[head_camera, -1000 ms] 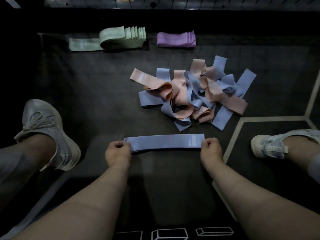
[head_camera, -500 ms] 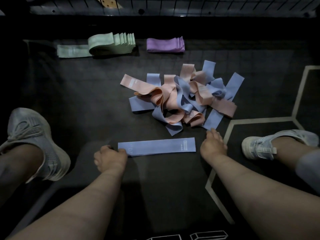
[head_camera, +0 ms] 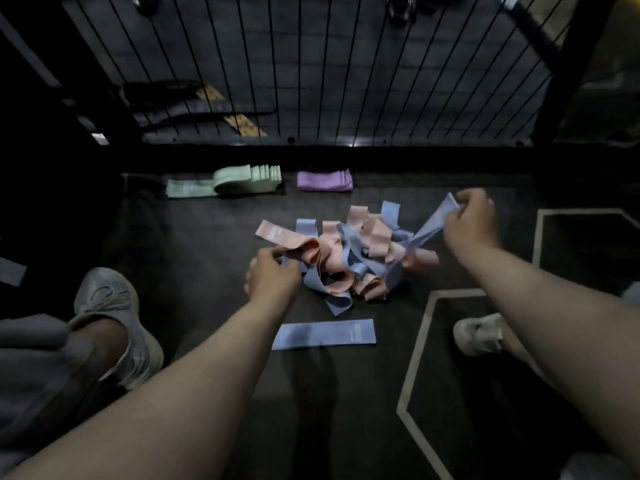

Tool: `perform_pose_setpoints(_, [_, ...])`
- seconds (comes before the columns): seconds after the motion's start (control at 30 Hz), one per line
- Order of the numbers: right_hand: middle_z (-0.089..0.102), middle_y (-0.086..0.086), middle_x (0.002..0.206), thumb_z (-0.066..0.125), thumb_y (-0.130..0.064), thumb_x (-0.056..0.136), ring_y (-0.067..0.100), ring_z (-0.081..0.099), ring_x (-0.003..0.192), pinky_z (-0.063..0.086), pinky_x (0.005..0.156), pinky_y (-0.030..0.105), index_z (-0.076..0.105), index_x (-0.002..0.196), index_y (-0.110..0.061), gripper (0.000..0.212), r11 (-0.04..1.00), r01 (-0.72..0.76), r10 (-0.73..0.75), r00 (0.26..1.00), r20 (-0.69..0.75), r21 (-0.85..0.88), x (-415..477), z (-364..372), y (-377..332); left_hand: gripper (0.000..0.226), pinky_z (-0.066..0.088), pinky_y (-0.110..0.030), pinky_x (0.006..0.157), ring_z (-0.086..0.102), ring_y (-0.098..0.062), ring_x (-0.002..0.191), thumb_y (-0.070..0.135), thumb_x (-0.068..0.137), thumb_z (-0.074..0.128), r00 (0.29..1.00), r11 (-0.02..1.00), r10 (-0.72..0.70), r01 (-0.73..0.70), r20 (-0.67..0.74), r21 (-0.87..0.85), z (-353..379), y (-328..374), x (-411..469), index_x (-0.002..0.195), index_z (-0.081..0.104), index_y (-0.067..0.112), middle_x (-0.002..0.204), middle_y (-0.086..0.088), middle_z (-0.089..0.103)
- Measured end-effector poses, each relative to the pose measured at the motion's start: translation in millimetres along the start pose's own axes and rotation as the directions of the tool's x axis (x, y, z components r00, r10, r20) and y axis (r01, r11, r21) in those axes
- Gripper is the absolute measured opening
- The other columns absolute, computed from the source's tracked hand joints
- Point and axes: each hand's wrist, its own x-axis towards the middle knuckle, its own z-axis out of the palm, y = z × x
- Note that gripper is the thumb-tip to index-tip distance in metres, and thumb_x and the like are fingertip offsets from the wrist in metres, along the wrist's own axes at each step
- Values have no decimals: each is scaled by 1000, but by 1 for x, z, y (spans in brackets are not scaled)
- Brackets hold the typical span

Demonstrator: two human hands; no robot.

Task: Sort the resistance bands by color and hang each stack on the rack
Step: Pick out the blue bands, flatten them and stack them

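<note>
Dark mat (head_camera: 194, 244) covers the floor, and a wire grid (head_camera: 346, 81) stands behind it. On the mat, the right hand (head_camera: 471, 221) grips one blue band (head_camera: 427, 226) and holds it up toward the right. The lower end of this band runs into the pile (head_camera: 346, 258) of blue and pink bands. The left hand (head_camera: 273, 277) is at the near left edge of the pile, with curled fingers on a pink loop (head_camera: 304, 251). I cannot tell whether it pinches the loop or only presses on it.

The blue band crosses under other bands, so I think a hard pull may drag pink ones along and spread the pile. If the grip slips, the elastic may snap back. A flat band (head_camera: 325, 334) lies alone just in front of the pile, and dragged bands could land on it and mix the colours again. The green stack (head_camera: 242, 180) and the purple stack (head_camera: 325, 181) lie near the grid, well apart from the pile, so they seem less in danger.
</note>
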Motion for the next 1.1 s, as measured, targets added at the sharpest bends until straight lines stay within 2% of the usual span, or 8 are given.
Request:
perform_pose_setpoints(0.13, [63, 12, 118, 48, -5, 95, 28, 60, 105, 49, 85, 33, 64, 114, -13, 27, 980, 164, -178, 977, 121, 111, 7, -54, -54, 24, 58, -35, 83, 66, -23, 97, 14, 93, 61, 970, 963, 170, -126, 174, -240, -22, 56, -26, 117, 63, 13, 113, -9, 68])
perform_pose_setpoints(0.23, [66, 12, 110, 52, -3, 100, 26, 65, 102, 61, 78, 39, 63, 118, -6, 21, 931, 190, -292, 900, 324, 311, -10, -95, -97, 28, 52, -9, 66, 63, -9, 91, 5, 95, 61, 892, 922, 359, -292, 274, -256, -50, 103, -48, 121, 63, 12, 115, -4, 68])
perform_pose_setpoints(0.43, [71, 17, 107, 59, -4, 99, 26, 73, 93, 63, 71, 35, 65, 113, -3, 16, 782, 126, -473, 758, 449, 610, -67, -169, -158, 58, 53, -22, 91, 59, -15, 123, -5, 88, 66, 717, 812, 574, -436, 396, -387, -112, 169, -93, 140, 52, 17, 136, -2, 60])
perform_pose_setpoints(0.57, [72, 16, 106, 56, -4, 100, 26, 73, 91, 61, 73, 37, 64, 115, -2, 17, 622, -60, -503, 734, 457, 781, -98, -181, -166, 55, 54, -29, 96, 65, -17, 116, 1, 83, 72, 586, 781, 622, -418, 519, -464, -137, 167, -119, 134, 56, 14, 127, -5, 68])
perform_pose_setpoints(0.73, [74, 16, 103, 52, -6, 103, 27, 74, 92, 60, 71, 35, 64, 117, -2, 19, 564, -191, -421, 771, 479, 803, -114, -161, -159, 19, 50, -30, 73, 60, -23, 83, 15, 84, 76, 644, 808, 578, -365, 501, -463, -143, 130, -122, 97, 65, 6, 89, -9, 65])
perform_pose_setpoints(0.87, [74, 14, 96, 47, -6, 105, 23, 75, 83, 59, 64, 34, 60, 115, -2, 17, 516, -282, -308, 820, 482, 809, -108, -154, -157, 17, 55, -35, 74, 66, -29, 84, 17, 83, 71, 593, 835, 495, -122, 635, -537, -138, 119, -125, 99, 70, 11, 98, -16, 69])
perform_pose_setpoints(1.0, [75, 15, 100, 58, -21, 102, 25, 75, 86, 62, 70, 38, 64, 112, -2, 22, 652, -238, -327, 769, 549, 720, -106, -152, -147, 22, 58, -35, 74, 68, -29, 82, 11, 84, 68, 579, 826, 525, -169, 624, -537, -136, 117, -123, 104, 68, 2, 97, -19, 71])
perform_pose_setpoints(1.1, [73, 12, 97, 69, -16, 95, 16, 73, 77, 58, 62, 28, 69, 107, -4, 17, 734, -114, -343, 789, 510, 669, -104, -148, -144, 22, 58, -35, 71, 67, -30, 80, 12, 83, 69, 607, 834, 507, -167, 612, -525, -140, 115, -118, 103, 69, 3, 96, -21, 70])
